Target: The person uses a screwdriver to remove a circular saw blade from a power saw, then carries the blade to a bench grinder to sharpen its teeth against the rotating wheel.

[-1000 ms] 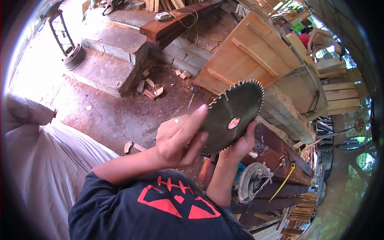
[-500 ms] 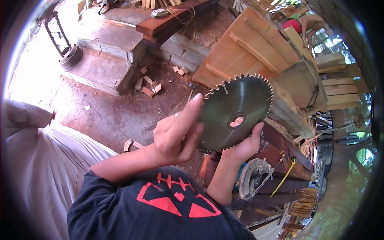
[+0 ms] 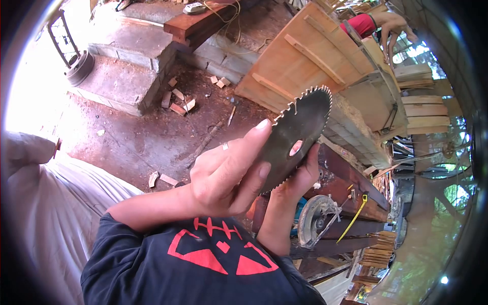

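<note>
A circular saw blade (image 3: 292,129), dark and round with a toothed rim and a centre hole, is held up tilted before my chest. My left hand (image 3: 223,175) is at its near-left edge, the index finger stretched along the teeth and the thumb overlapping the face. The other left fingers curl, partly hidden. Supporting the blade from below and behind is my right hand (image 3: 297,178), its thumb near the right rim and its fingers mostly hidden. A circular saw (image 3: 312,221) with a dusty guard rests on dark timber beyond my right forearm.
A yellow tape measure (image 3: 358,216) hangs along the dark beams (image 3: 330,239) at right. Wood offcuts (image 3: 178,101) lie on the floor near concrete steps (image 3: 119,86). A wooden panel (image 3: 305,53) leans ahead. Another person (image 3: 384,25) bends over by stacked boards (image 3: 427,114).
The blade has turned more edge-on, showing a narrower face. My right hand has shifted left with it, and the surroundings have slid slightly left in view.
</note>
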Tool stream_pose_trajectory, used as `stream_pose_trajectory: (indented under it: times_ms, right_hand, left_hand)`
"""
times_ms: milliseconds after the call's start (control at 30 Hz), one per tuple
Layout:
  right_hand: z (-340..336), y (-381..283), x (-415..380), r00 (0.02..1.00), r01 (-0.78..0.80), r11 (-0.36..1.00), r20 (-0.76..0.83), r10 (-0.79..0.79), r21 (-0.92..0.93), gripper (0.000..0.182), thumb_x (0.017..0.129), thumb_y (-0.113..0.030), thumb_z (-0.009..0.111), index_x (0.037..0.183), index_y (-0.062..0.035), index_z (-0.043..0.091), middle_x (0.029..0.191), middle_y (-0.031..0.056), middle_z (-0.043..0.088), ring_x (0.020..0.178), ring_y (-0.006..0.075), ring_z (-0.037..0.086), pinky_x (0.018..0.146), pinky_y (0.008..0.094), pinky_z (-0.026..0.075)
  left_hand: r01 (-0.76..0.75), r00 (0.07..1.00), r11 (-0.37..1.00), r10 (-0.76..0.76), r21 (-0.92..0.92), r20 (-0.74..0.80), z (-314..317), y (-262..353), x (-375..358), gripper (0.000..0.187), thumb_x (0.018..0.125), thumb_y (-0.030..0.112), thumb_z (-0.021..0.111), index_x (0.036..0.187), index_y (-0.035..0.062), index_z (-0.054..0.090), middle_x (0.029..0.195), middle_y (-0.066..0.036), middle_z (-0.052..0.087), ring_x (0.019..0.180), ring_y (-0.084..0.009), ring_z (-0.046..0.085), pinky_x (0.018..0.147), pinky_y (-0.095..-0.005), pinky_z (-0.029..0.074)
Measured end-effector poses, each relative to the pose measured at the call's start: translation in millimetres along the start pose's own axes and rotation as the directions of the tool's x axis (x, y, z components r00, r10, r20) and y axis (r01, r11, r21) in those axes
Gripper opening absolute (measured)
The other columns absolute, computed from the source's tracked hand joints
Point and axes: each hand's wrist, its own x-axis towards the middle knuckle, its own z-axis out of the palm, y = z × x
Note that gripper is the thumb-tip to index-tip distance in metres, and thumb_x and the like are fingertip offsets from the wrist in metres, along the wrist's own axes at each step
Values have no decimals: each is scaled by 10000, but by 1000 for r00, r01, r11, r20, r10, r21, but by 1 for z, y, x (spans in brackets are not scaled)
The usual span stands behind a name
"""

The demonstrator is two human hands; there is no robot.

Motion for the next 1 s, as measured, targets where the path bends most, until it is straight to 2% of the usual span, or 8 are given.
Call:
stream_pose_trajectory:
  times_ms: [100,200,300,500,600,700,933,1000]
  right_hand:
    - [7,0,-1,997,-79,991,32,76,109,390,1045,-325,470,1248,-12,585,1037,142,675,911,232,660,827,364,551]
    - [5,1,1,997,-80,994,16,79,79,382,1045,-318,472,1247,-14,587,988,145,675,880,227,660,811,363,553]
    - [-17,1,8,965,-156,968,239,107,198,454,1061,-328,385,1311,17,542,1178,189,670,1141,363,627,1026,534,484]
    - [-10,1,6,981,-80,987,186,52,142,447,1061,-345,390,1283,7,555,1104,158,686,1091,335,644,988,510,504]
    - [7,0,0,999,-33,997,-18,35,72,432,1062,-345,391,1255,-3,570,1061,141,685,1065,310,646,979,492,507]
    - [-2,1,1,988,-50,997,147,42,52,421,1044,-348,455,1278,-14,562,1095,119,665,930,220,655,800,347,551]
    - [-4,7,4,986,56,994,-149,-69,-92,496,1028,-370,480,1343,12,519,1315,165,583,1199,323,572,1031,466,451]
    - [11,11,7,952,47,990,-292,-85,-136,479,1053,-365,386,1302,14,538,1268,176,610,1173,336,588,1043,489,453]
  left_hand:
    - [-14,999,1000,14,-4,-32,3,1,1,530,800,-72,664,1300,-170,521,822,-193,674,635,-253,671,594,-321,540]
    - [1,999,1000,-1,4,-43,5,2,1,519,803,-63,675,1291,-167,531,831,-196,678,639,-249,674,593,-319,541]
    - [41,998,999,-40,15,-37,6,2,0,517,802,-66,682,1289,-162,537,852,-201,686,648,-249,681,596,-315,544]
    - [99,995,994,-98,43,-26,4,3,-2,520,793,-81,689,1291,-140,554,881,-204,703,653,-239,695,597,-302,545]
    - [131,991,989,-130,71,-17,2,5,-2,517,790,-82,690,1288,-134,562,853,-196,707,637,-224,694,590,-290,539]
    - [154,988,983,-153,102,-18,2,6,-3,516,786,-87,691,1285,-134,566,817,-185,705,614,-215,686,574,-280,529]
    - [221,975,974,-220,56,-15,6,-13,-8,484,844,-14,665,1314,-81,572,767,-184,668,579,-239,669,558,-302,510]
    - [386,922,922,-386,36,6,5,-19,-11,474,880,27,640,1343,-41,559,778,-201,663,633,-277,683,610,-307,521]
